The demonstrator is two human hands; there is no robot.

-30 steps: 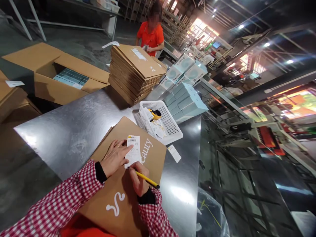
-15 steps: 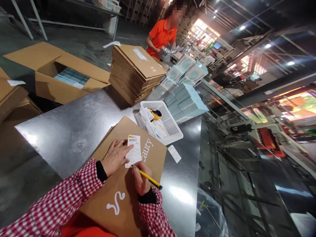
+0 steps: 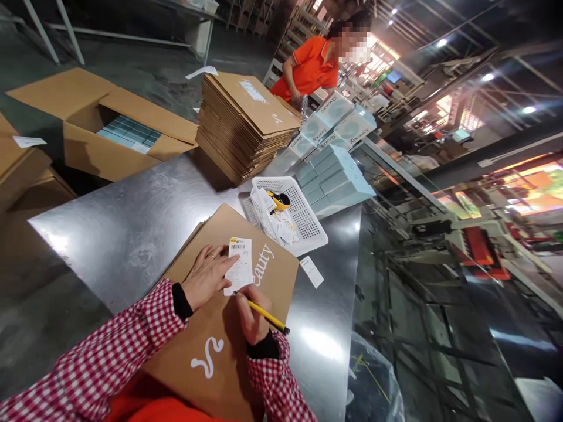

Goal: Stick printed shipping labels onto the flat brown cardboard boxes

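Paper slip: a small white slip (image 3: 238, 266) with a barcode at its top is laid flat on a brown cardboard mailer (image 3: 229, 305), near the printed lettering.
Left hand: the left hand (image 3: 206, 281) is spread flat, fingertips pressed on the slip's left edge; nothing is clasped.
Right hand: the right hand (image 3: 250, 313) is closed around a yellow pencil (image 3: 265, 315), whose tip is set at the slip's lower edge.
Handling of the slip: it is judged very light, thin and limp, easily creased or slid; it would best be pinned flat by its margin, or lifted by a corner.
Handling of the pencil: it is judged light, stiff and slim, best held close to the tip.
Mailer: it appears stiff and flat and is laid on the steel worktop (image 3: 132, 234).
Nearby: a white perforated basket (image 3: 303, 220) with papers and a yellow-black tool is found just beyond the mailer; a loose label (image 3: 311, 271) lies beside it.
Further off: a stack of flat cartons (image 3: 241, 126), pale blue boxes (image 3: 334, 176) and an open carton (image 3: 105, 132) are seen.
Obstruction: nothing is placed between the hands and the slip.
Another person: a person in an orange shirt (image 3: 314, 64) is bent over the far end.
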